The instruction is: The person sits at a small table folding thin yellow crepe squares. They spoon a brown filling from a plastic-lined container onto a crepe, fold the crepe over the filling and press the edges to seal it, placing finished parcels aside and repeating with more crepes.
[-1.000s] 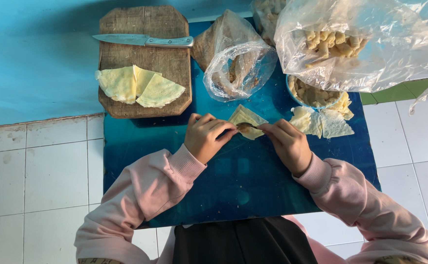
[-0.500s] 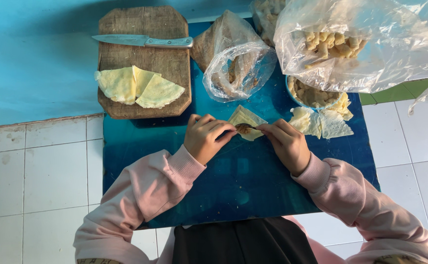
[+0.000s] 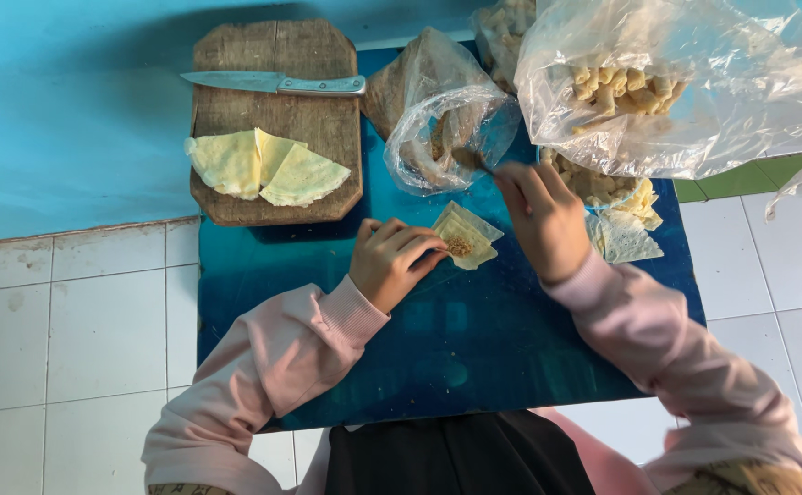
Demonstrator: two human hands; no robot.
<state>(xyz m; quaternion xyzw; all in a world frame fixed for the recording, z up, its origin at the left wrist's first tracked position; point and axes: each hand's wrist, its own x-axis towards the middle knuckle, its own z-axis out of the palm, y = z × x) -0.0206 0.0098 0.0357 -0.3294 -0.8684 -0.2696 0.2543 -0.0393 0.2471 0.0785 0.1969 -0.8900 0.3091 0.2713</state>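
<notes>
My left hand (image 3: 390, 261) rests on the blue mat (image 3: 474, 339), fingertips pressing the edge of a pale yellow wrapper (image 3: 467, 238) with a small heap of brown filling on it. My right hand (image 3: 543, 218) is raised toward the open clear bag of brown filling (image 3: 438, 119) and grips a spoon (image 3: 471, 160) whose bowl reaches into the bag's mouth. Pink sleeves cover both arms.
A wooden cutting board (image 3: 277, 119) at the back left carries a knife (image 3: 277, 84) and several folded yellow wrappers (image 3: 263, 167). A large clear bag of rolled pieces (image 3: 676, 87) sits back right over a bowl. More wrappers (image 3: 626, 234) lie right of my right hand. White floor tiles surround the mat.
My right hand has lifted off the wrapper and moved back to the filling bag with the spoon. Filling now lies on the wrapper. My left hand stays on it.
</notes>
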